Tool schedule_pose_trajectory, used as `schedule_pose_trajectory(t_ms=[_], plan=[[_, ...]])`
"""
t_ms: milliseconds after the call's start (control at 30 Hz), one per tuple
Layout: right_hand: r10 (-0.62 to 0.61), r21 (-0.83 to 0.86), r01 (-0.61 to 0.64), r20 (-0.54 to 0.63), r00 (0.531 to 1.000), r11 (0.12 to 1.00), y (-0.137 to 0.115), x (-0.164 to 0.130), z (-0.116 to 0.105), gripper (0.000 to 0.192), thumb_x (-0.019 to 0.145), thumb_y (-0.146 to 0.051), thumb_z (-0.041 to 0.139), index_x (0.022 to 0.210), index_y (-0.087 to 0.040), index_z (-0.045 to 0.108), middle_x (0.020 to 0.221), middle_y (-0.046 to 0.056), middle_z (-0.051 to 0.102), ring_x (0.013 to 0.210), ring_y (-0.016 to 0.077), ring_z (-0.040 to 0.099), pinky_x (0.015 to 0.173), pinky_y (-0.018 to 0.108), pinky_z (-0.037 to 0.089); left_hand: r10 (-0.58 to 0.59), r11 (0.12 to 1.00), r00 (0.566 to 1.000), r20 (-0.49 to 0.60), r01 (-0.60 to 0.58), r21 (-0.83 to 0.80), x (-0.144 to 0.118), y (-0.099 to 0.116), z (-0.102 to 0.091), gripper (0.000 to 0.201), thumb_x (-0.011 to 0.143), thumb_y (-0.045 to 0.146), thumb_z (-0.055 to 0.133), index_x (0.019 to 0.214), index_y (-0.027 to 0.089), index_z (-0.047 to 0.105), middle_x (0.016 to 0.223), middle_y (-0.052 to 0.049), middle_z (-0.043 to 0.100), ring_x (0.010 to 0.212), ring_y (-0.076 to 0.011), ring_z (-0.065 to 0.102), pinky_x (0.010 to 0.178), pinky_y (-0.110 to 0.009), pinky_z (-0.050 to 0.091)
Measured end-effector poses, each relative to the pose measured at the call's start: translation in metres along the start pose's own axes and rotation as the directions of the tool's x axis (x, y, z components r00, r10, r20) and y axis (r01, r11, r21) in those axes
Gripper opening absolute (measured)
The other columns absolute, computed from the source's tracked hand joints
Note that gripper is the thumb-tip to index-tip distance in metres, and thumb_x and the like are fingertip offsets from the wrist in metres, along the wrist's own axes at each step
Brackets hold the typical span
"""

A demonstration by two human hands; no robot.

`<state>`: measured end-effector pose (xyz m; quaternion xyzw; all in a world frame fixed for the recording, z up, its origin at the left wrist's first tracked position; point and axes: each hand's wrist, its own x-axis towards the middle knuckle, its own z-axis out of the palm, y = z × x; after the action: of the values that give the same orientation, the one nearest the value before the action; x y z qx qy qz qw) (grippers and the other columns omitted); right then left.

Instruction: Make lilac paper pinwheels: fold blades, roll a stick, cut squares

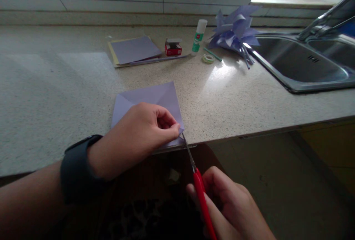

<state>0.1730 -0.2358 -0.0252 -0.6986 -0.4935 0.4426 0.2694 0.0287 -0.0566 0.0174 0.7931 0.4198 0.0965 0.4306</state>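
A square sheet of lilac paper (155,95) with crease lines lies at the counter's front edge. My left hand (146,125) rests over it, thumb and fingers pinching its near right corner. In my right hand (227,203), below the counter edge, is a pair of scissors (202,199) with red handles. Its blade tips meet the paper at the pinched corner, just beside my left thumb. Part of the sheet is hidden under my left hand.
Behind lie a stack of lilac paper (135,49), a red box (173,48), a glue stick (199,36), a roll of tape (208,58) and a green stick (213,54). Lilac paper pinwheels (235,29) lie by the steel sink (291,60) at right.
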Motion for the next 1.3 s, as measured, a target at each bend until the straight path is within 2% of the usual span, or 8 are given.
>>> schedule_pose_trajectory(t_ms=[300, 433, 567, 700, 900, 1100, 1300], plan=[[0.010, 0.077, -0.010, 0.003, 1.000, 0.997, 0.008, -0.003, 0.001, 0.038, 0.096, -0.053, 0.050, 0.073, -0.023, 0.048, 0.061, -0.001, 0.054, 0.053, 0.0113, 0.046, 0.046, 0.022, 0.037, 0.002, 1.000, 1.000, -0.012, -0.002, -0.018, 0.000, -0.001, 0.001, 0.025, 0.082, 0.046, 0.067, 0.077, 0.023, 0.077, 0.066, 0.002, 0.073, 0.057, -0.0147, 0.061, 0.054, -0.023, 0.042], [0.073, 0.135, -0.076, 0.032, 0.997, 0.988, 0.011, -0.005, 0.001, 0.042, 0.094, -0.058, 0.051, 0.073, -0.023, 0.049, 0.060, -0.001, 0.054, 0.051, 0.0110, 0.048, 0.042, 0.021, 0.037, 0.005, 1.000, 1.000, -0.016, -0.005, -0.023, 0.000, 0.000, 0.001, 0.023, 0.082, 0.044, 0.068, 0.076, 0.023, 0.076, 0.065, 0.002, 0.072, 0.056, -0.0135, 0.059, 0.052, -0.022, 0.040], [0.105, 0.279, -0.107, 0.023, 0.994, 0.954, 0.004, -0.003, -0.007, 0.042, 0.090, -0.061, 0.057, 0.075, -0.022, 0.053, 0.060, -0.001, 0.054, 0.048, 0.0108, 0.051, 0.040, 0.020, 0.041, 0.000, 0.999, 1.000, 0.003, 0.000, -0.046, 0.000, 0.001, 0.000, 0.022, 0.083, 0.043, 0.068, 0.077, 0.023, 0.074, 0.059, 0.003, 0.066, 0.050, -0.0114, 0.053, 0.047, -0.022, 0.036], [0.163, 0.505, -0.114, -0.053, 0.985, 0.855, -0.011, 0.002, -0.020, 0.036, 0.085, -0.056, 0.069, 0.077, -0.022, 0.060, 0.063, 0.000, 0.061, 0.048, 0.0114, 0.056, 0.042, 0.020, 0.048, -0.022, 0.993, 0.998, 0.061, 0.029, -0.118, 0.002, 0.002, -0.002, 0.020, 0.085, 0.040, 0.066, 0.080, 0.021, 0.071, 0.052, 0.006, 0.058, 0.044, -0.0098, 0.046, 0.042, -0.022, 0.031], [0.073, 0.615, 0.075, -0.213, 0.974, 0.785, -0.028, 0.028, -0.027, 0.028, 0.074, -0.038, 0.084, 0.090, -0.022, 0.067, 0.075, 0.001, 0.071, 0.057, 0.0134, 0.065, 0.041, 0.017, 0.051, -0.029, 0.988, 0.997, 0.071, 0.039, -0.152, 0.002, 0.000, -0.005, 0.021, 0.089, 0.041, 0.063, 0.085, 0.021, 0.067, 0.056, 0.006, 0.054, 0.047, -0.0098, 0.046, 0.042, -0.022, 0.030], [0.041, 0.640, 0.150, -0.274, 0.961, 0.754, -0.042, 0.053, -0.017, 0.032, 0.070, -0.029, 0.088, 0.091, -0.020, 0.065, 0.093, 0.004, 0.076, 0.059, 0.0136, 0.067, 0.038, 0.018, 0.055, 0.009, 0.986, 0.999, 0.042, -0.002, -0.168, 0.002, -0.002, -0.006, 0.022, 0.091, 0.041, 0.058, 0.086, 0.021, 0.063, 0.062, 0.006, 0.054, 0.053, -0.0106, 0.045, 0.050, -0.023, 0.034], [0.024, 0.650, 0.188, -0.303, 0.953, 0.737, -0.051, 0.062, -0.011, 0.029, 0.070, -0.024, 0.086, 0.087, -0.019, 0.063, 0.080, 0.000, 0.073, 0.051, 0.0112, 0.062, 0.034, 0.018, 0.054, 0.061, 0.978, 0.998, 0.032, -0.053, -0.203, 0.002, -0.004, -0.007, 0.021, 0.093, 0.040, 0.056, 0.088, 0.020, 0.062, 0.079, 0.003, 0.062, 0.066, -0.0133, 0.053, 0.060, -0.026, 0.040]])
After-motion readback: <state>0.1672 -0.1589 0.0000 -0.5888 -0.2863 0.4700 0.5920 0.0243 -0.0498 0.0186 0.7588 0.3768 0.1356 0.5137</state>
